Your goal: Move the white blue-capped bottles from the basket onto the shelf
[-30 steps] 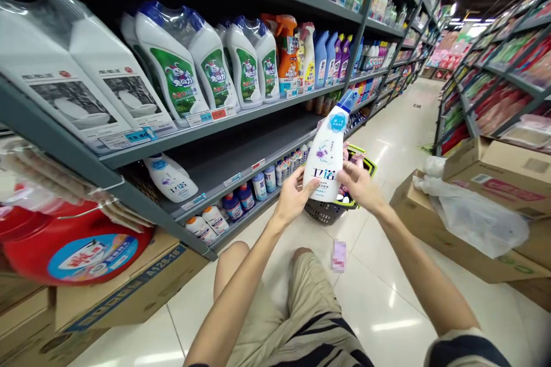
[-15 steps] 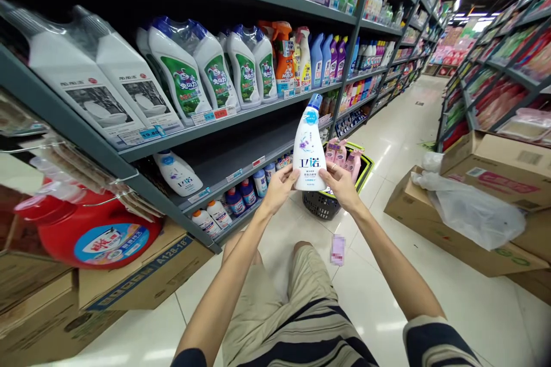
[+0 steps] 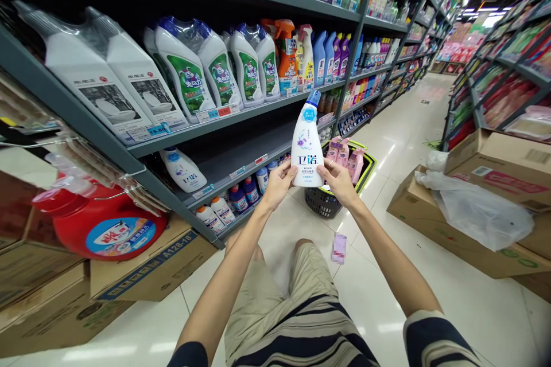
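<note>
Your left hand and right hand grasp the white blue-capped cleaner bottle near its base, label facing you.

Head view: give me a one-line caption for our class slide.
Two bare hands hold a blue-capped, tapered white plastic bottle beside grey shelves, a black, green-rimmed shopping basket beyond.

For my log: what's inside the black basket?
Pink bottles show inside the basket. The white bottle and right hand cover part of it; what lies there can't be seen.
</note>
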The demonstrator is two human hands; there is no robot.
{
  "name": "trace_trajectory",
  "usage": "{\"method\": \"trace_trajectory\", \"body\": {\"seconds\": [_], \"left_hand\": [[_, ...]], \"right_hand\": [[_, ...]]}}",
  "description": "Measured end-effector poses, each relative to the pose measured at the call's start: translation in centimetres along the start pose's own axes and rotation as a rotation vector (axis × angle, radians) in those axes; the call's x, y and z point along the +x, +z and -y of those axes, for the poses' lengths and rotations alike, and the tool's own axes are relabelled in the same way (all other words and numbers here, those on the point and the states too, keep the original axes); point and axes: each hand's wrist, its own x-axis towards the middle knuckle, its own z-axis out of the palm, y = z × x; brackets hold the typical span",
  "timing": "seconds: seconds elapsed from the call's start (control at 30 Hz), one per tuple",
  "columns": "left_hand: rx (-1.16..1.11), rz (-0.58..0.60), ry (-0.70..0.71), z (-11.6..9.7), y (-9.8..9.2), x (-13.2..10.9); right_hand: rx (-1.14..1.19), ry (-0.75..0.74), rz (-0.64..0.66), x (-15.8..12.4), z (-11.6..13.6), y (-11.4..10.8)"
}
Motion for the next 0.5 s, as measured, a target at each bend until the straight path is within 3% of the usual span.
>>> {"method": "trace_trajectory", "body": {"seconds": [0.5], "left_hand": [[0.019,-0.017,0.011,0.04,-0.67,0.26]], "right_hand": [[-0.014,0.014,0.036,1.00,-0.80,0.05]]}}
